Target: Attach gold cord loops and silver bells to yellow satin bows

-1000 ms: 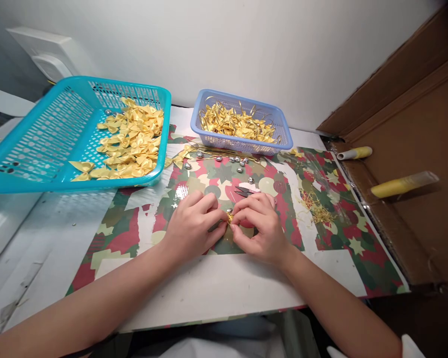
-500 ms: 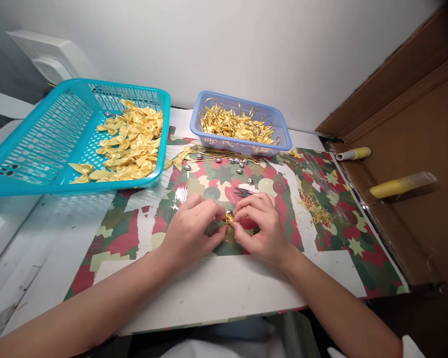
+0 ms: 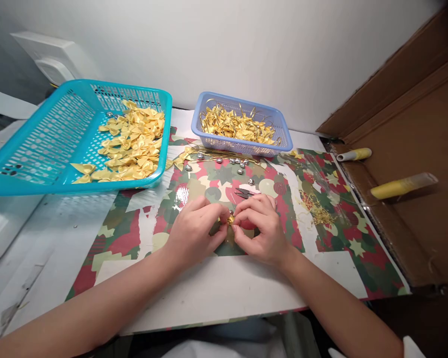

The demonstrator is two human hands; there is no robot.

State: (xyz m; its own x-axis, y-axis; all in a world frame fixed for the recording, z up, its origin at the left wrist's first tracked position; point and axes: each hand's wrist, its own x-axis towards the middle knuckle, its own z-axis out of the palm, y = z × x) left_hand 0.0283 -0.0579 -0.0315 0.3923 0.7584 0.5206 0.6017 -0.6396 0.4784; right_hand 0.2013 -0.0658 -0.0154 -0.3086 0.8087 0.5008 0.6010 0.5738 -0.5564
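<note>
Between my two hands, just above the patterned sheet, is a small yellow bow [image 3: 230, 219] with a silver bell at its top. My left hand [image 3: 197, 229] pinches its left side between thumb and fingers. From the right, my right hand [image 3: 261, 227] pinches the same piece, its fingertips almost meeting those of the left. Fingers cover most of the bow. Small dark scissors [image 3: 243, 192] lie partly under the right hand's fingers. Beyond them several silver bells [image 3: 240, 171] are scattered near a bundle of thin gold cords [image 3: 224, 152].
A turquoise basket [image 3: 166, 144] at the left holds yellow bows. The blue basket [image 3: 246, 145] at the back holds bows with gold cords. Yellow thread scraps [image 3: 321, 216] lie at the right, beside a cardboard wall [image 3: 413, 124] with two yellow tubes [image 3: 399, 187].
Both hands keep their pinch on the bow. The bell on top is now more covered by the fingers. The whole view has shifted slightly.
</note>
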